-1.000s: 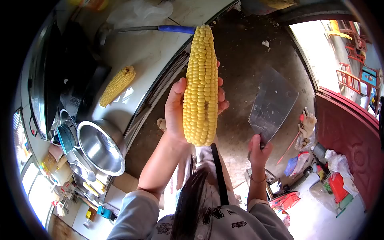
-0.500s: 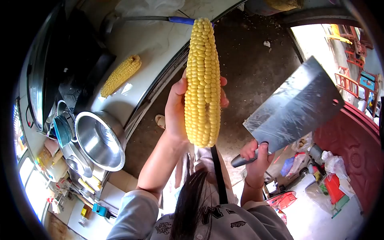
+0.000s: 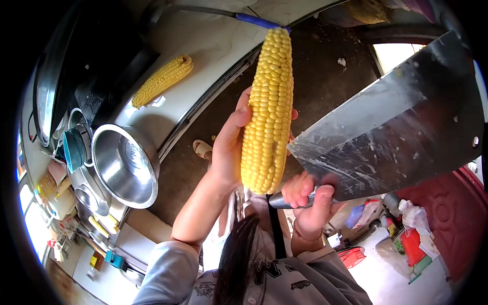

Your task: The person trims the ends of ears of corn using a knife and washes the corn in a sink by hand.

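Observation:
My left hand (image 3: 229, 137) is wrapped round a husked yellow ear of corn (image 3: 268, 112), which it holds almost upright. Part of the fingers is hidden behind the cob. In my right hand (image 3: 311, 199) is the handle of a wide cleaver (image 3: 396, 122). Its blade is streaked with wet white marks and tilts up to the right, with the near corner close beside the corn; whether they touch I cannot tell. A second ear of corn (image 3: 161, 81) lies on the white counter (image 3: 203, 48) at the left.
A steel basin (image 3: 124, 165) stands at the counter's edge, with smaller bowls and a teal bowl (image 3: 74, 151) beside it. A blue-handled utensil (image 3: 259, 20) lies at the top. Plastic bags and a red container (image 3: 413, 246) are at the lower right, near a red panel (image 3: 447, 213).
The cleaver has come up and left, nearer to the corn and to the camera. My left hand has shifted slightly right with the corn. The view has turned a little.

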Demonstrator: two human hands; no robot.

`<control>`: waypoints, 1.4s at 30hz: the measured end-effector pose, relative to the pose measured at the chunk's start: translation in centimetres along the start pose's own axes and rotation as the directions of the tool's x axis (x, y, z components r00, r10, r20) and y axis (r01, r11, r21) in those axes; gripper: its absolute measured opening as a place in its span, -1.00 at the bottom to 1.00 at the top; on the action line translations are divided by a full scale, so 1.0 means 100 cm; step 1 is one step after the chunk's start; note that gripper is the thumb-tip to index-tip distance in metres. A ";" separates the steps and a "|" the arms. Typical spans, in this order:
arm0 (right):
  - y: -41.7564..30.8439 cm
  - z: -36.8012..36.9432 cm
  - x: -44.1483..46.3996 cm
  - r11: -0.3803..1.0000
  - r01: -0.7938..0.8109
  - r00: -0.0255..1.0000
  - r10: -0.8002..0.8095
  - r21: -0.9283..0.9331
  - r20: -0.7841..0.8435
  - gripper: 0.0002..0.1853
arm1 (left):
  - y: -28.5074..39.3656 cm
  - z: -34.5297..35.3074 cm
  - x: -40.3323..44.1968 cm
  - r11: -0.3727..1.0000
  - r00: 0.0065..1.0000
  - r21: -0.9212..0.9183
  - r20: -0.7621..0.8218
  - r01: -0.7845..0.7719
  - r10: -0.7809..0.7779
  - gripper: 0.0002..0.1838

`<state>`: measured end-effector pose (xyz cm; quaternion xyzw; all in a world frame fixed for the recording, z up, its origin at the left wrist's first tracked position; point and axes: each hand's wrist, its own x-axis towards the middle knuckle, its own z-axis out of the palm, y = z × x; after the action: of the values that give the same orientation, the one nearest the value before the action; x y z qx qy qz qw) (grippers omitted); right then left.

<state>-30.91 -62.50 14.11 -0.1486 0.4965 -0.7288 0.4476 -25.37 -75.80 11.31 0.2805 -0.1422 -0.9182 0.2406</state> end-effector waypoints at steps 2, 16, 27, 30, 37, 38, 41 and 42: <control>0.001 0.000 0.000 0.998 0.033 0.999 -0.033 -0.047 -0.002 -0.70 | 0.006 -0.004 -0.004 0.998 0.998 -0.020 0.015 0.064 -0.064 -0.43; -0.008 -0.001 -0.001 0.966 -0.012 1.000 0.011 -0.259 -0.006 -0.62 | 0.013 -0.007 -0.017 0.964 0.964 -0.056 -0.053 0.259 -0.262 -0.58; -0.001 -0.008 0.010 0.985 -0.123 0.988 0.133 -0.119 0.081 -0.66 | 0.005 -0.014 -0.016 0.978 0.972 -0.059 -0.115 0.201 -0.207 -0.60; 0.003 0.001 0.008 0.979 -0.205 0.974 0.204 0.000 -0.099 -0.82 | -0.003 -0.019 -0.014 0.983 0.991 0.184 -0.135 0.015 0.011 -0.58; 0.011 0.004 0.000 0.967 -0.245 0.965 0.250 0.071 -0.072 -0.82 | -0.010 -0.022 -0.014 0.927 0.972 0.333 -0.097 -0.172 0.216 -0.54; 0.010 0.007 0.000 0.962 -0.260 0.956 0.269 0.080 -0.116 -0.76 | -0.011 -0.022 -0.014 0.927 0.972 0.332 -0.093 -0.174 0.216 -0.54; 0.009 0.009 -0.003 0.958 -0.282 0.949 0.287 0.057 -0.129 -0.69 | -0.015 -0.021 -0.013 0.946 0.967 0.257 -0.107 -0.199 0.233 -0.52; 0.007 0.009 -0.005 0.958 -0.281 0.949 0.286 0.052 -0.131 -0.69 | -0.016 -0.022 -0.012 0.946 0.965 0.242 -0.096 -0.216 0.245 -0.50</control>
<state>-29.66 -62.74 14.00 -0.0179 0.5300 -0.6736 0.5148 -23.77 -74.08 9.46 0.3446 -0.2639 -0.8418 0.3210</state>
